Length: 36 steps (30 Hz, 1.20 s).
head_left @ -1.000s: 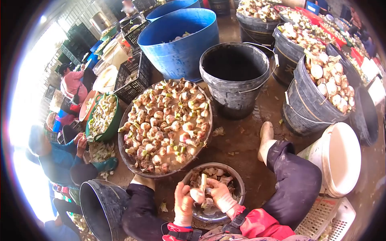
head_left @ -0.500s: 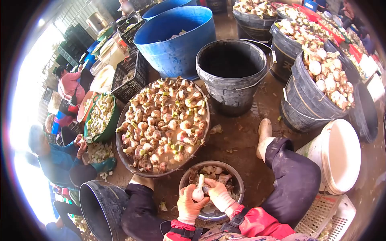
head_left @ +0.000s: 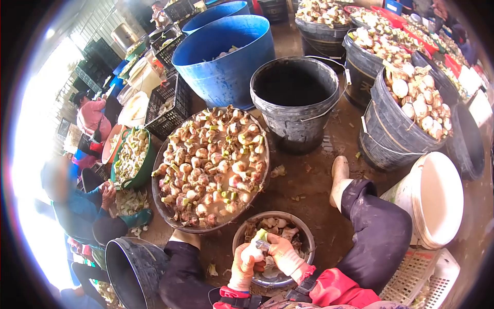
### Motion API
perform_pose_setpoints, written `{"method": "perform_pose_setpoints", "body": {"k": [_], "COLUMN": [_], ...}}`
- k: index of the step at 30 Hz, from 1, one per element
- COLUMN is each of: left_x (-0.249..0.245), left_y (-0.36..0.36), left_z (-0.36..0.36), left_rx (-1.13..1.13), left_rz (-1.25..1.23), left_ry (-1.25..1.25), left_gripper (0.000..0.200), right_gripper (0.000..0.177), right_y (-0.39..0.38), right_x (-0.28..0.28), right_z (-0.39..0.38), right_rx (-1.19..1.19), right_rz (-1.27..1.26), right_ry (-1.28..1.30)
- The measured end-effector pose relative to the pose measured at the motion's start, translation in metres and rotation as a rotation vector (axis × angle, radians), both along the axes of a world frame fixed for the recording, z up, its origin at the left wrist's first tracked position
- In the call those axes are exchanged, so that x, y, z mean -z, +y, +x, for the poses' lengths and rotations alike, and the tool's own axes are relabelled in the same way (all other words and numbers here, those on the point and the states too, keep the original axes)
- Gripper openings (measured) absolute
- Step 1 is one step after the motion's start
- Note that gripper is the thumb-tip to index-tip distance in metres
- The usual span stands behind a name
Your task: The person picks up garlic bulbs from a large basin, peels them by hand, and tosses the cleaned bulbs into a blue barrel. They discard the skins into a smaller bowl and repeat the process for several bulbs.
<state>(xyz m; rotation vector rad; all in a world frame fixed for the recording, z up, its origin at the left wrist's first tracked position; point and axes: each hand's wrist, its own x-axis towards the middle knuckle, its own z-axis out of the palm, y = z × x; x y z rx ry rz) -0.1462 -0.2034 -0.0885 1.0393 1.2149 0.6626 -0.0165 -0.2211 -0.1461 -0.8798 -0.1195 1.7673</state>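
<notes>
My left hand (head_left: 242, 269), in a pale orange glove, grips a white garlic bulb (head_left: 251, 252) with a green-tipped stem (head_left: 261, 235) pointing up. My right hand (head_left: 283, 253), gloved alike, is closed against the bulb's right side. A small grey blade-like tool (head_left: 263, 245) shows at its fingertips; its handle is hidden. Both hands are over a metal bowl (head_left: 311, 242) holding papery peelings (head_left: 280, 226). Just beyond is a wide round tub (head_left: 163, 210) full of unpeeled garlic bulbs (head_left: 206, 167) in murky water.
A black bucket (head_left: 293, 121) stands ahead, with a blue tub (head_left: 221, 64) behind it. Garlic-filled buckets (head_left: 393, 123) line the right. A white bucket (head_left: 432, 201) and plastic baskets (head_left: 411, 278) flank my right leg; a dark bucket (head_left: 131, 273) is at my left. A co-worker (head_left: 85, 201) sits left.
The garlic bulb has tipped within my left hand, and its stem now leans right toward my right hand. The grey tool shows more clearly against it. The view has shifted slightly.
</notes>
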Motion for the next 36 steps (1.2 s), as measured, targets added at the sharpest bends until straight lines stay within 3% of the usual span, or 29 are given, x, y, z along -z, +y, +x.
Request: {"method": "perform_pose_setpoints", "body": {"k": [2, 5, 8, 10, 12, 13, 14, 15, 18, 19, 22, 24, 27, 29, 30, 31, 32, 34, 35, 36], "left_x": [0.004, 0.019, 0.023, 0.043, 0.045, 0.014, 0.012, 0.014, 0.004, 0.009, 0.017, 0.014, 0.003, -0.004, -0.007, -0.010, -0.014, -0.013, 0.003, 0.008], "left_y": [0.003, 0.003, 0.018, 0.014, 0.009, 0.001, -0.001, -0.006, -0.005, -0.005, -0.008, -0.008, -0.013, -0.017, -0.018, -0.019, -0.021, -0.021, -0.018, -0.014], "left_z": [-0.002, -0.006, -0.001, -0.011, -0.009, 0.003, 0.004, -0.001, -0.019, -0.030, -0.037, -0.033, -0.030, -0.034, -0.035, -0.037, -0.039, -0.034, -0.042, -0.046], "left_rx": [0.080, -0.179, -0.342, -0.361, -0.430, -0.284, -0.194, -0.214, -0.209, -0.177, -0.149, -0.167, -0.136, 0.134, 0.129, 0.125, 0.118, 0.049, 0.053, 0.059], "left_rz": [-0.012, -0.521, -0.725, -0.627, -0.423, -0.207, -0.097, -0.074, -0.160, -0.164, -0.086, -0.085, -0.127, -0.251, -0.251, -0.324, -0.396, -0.279, -0.231, -0.184], "left_ry": [-0.009, -0.497, -0.464, -0.403, -0.148, -0.193, -0.180, -0.230, -0.383, -0.349, -0.309, -0.310, -0.440, -0.470, -0.472, -0.467, -0.461, -0.470, -0.303, -0.136], "left_gripper": [0.097, 0.089, 0.083, 0.076, 0.071, 0.071, 0.078, 0.076, 0.084, 0.079, 0.083, 0.084, 0.081, 0.079, 0.079, 0.077, 0.075, 0.075, 0.075, 0.075], "right_gripper": [0.043, 0.038, 0.031, 0.024, 0.023, 0.025, 0.027, 0.028, 0.028, 0.028, 0.024, 0.024, 0.022, 0.027, 0.030, 0.029, 0.029, 0.033, 0.037, 0.037], "right_y": [-0.002, -0.001, 0.002, 0.006, 0.007, 0.008, 0.006, 0.005, 0.003, 0.003, 0.000, 0.000, 0.005, 0.007, 0.015, 0.011, 0.005, -0.005, -0.003, -0.002], "right_x": [-0.003, -0.032, -0.032, -0.022, -0.015, -0.022, -0.025, -0.012, -0.010, -0.014, -0.023, -0.012, -0.005, 0.028, 0.026, 0.022, 0.019, 0.019, 0.027, 0.003], "right_z": [-0.002, 0.011, 0.008, 0.001, 0.001, 0.006, 0.006, 0.001, 0.008, 0.006, 0.013, 0.010, 0.014, 0.019, 0.019, 0.026, 0.024, 0.016, 0.014, 0.013], "right_rx": [0.070, 0.145, 0.109, 0.341, 0.336, 0.232, 0.122, 0.023, -0.118, -0.063, -0.246, -0.222, 0.022, -0.040, -0.024, -0.267, -0.274, -0.099, -0.085, -0.099], "right_rz": [-0.066, -0.081, -0.115, -0.014, -0.007, 0.018, 0.039, -0.032, 0.028, -0.027, 0.036, 0.024, -0.011, -0.115, -0.142, -0.173, -0.170, 0.282, 0.432, 0.399], "right_ry": [-0.010, 0.051, 0.012, -0.052, -0.168, -0.305, -0.439, -0.245, -0.163, 0.081, 0.078, 0.067, -0.074, -0.488, -0.661, -1.064, -1.064, -1.293, -1.071, -0.739]}}
